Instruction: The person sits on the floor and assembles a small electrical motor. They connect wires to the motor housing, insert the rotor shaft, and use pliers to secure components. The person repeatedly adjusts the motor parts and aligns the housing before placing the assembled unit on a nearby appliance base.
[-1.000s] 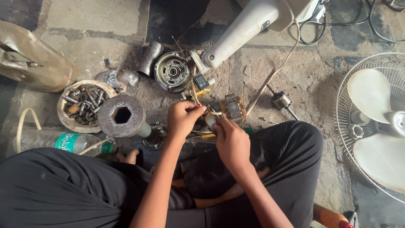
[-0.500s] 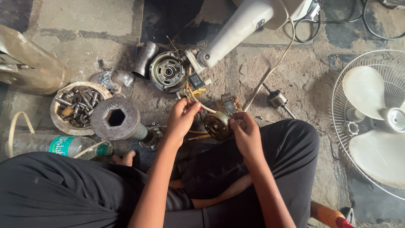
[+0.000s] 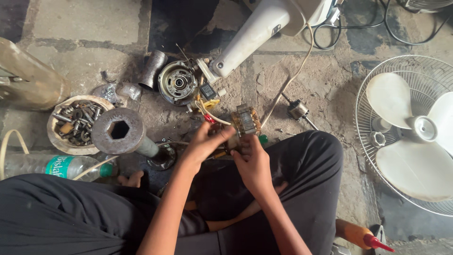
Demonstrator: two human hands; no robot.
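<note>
Above the person's lap, the left hand (image 3: 203,144) and right hand (image 3: 252,163) are gripping a copper-wound motor stator (image 3: 245,122), fingers clamped on it. Red and yellow wires (image 3: 207,111) are trailing toward a round motor housing (image 3: 178,82) on the floor.

Bare stone floor open just right of the motor stator (image 3: 245,120). Left of it blocked by round motor housing (image 3: 178,83); behind it by white fan stand (image 3: 257,35); far right by fan guard (image 3: 377,94).

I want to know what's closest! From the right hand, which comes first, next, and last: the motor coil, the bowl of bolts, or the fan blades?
From the right hand:
1. Motor coil, at its fingertips.
2. Fan blades, far right.
3. Bowl of bolts, far left.
</note>
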